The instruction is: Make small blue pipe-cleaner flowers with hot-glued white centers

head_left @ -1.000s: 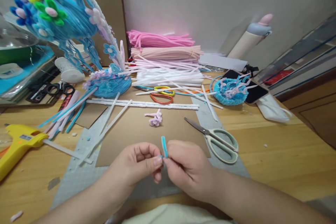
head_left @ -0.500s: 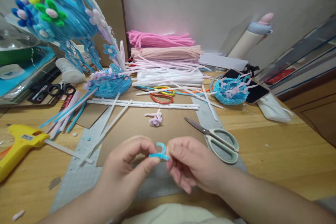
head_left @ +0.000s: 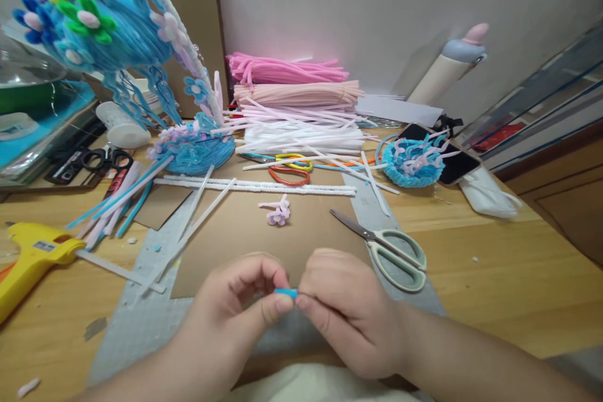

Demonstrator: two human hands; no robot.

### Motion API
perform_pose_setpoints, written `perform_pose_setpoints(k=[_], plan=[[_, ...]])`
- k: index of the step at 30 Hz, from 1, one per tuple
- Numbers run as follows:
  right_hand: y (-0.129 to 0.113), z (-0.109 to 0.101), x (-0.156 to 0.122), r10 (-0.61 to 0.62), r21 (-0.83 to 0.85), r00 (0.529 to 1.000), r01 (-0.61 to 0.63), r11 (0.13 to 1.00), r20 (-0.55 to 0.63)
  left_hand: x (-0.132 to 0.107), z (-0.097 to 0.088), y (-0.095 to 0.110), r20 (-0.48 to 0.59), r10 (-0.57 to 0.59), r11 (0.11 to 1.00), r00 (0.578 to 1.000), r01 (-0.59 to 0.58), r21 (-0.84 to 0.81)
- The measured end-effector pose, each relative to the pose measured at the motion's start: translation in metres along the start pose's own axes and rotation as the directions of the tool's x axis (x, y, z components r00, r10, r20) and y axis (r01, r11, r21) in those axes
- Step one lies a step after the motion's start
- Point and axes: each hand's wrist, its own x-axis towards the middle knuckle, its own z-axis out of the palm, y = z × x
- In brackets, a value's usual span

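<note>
Between my two hands is a short piece of blue pipe cleaner [head_left: 285,293], mostly covered by fingers. My left hand [head_left: 240,314] pinches it between thumb and forefinger. The fingers of my right hand [head_left: 351,311] are curled closed at its other end, hiding the rest of the piece. Just beyond my hands, a small lilac pipe-cleaner flower [head_left: 277,213] with a stem lies on a brown cardboard sheet [head_left: 235,232]. To the right of my right hand rest scissors [head_left: 400,260] with pale green handles, blades pointing away to the left.
A yellow glue gun [head_left: 42,257] lies at the left. Behind stand a decorated blue pipe-cleaner piece [head_left: 136,38] and bundles of pink pipe cleaners [head_left: 287,69]. Orange-handled pliers [head_left: 289,176] lie mid-table. A round blue fuzzy piece [head_left: 412,163] sits at the right by a phone [head_left: 459,166].
The blue piece was curled into a loop above my fingers; now only a short straight part shows. My right hand has turned palm down, its fingers closing over the end.
</note>
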Motion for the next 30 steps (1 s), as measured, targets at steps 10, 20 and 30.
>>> perform_pose_setpoints(k=[10, 20, 30], plan=[[0.014, 0.01, 0.0, 0.375, 0.775, 0.792, -0.584, 0.24, 0.481, -0.002, -0.009, -0.001, -0.002, 0.358, 0.901, 0.934, -0.345, 0.261], [0.008, -0.01, 0.002, -0.162, -0.237, 0.981, 0.184, 0.954, 0.111, 0.007, -0.002, -0.005, 0.06, -0.238, 0.924, 0.97, 0.245, -0.294], [0.004, 0.016, -0.001, 0.502, 0.792, 0.769, -0.562, 0.237, 0.396, -0.006, -0.01, -0.006, 0.123, 0.524, 0.743, 0.843, -0.523, 0.418]])
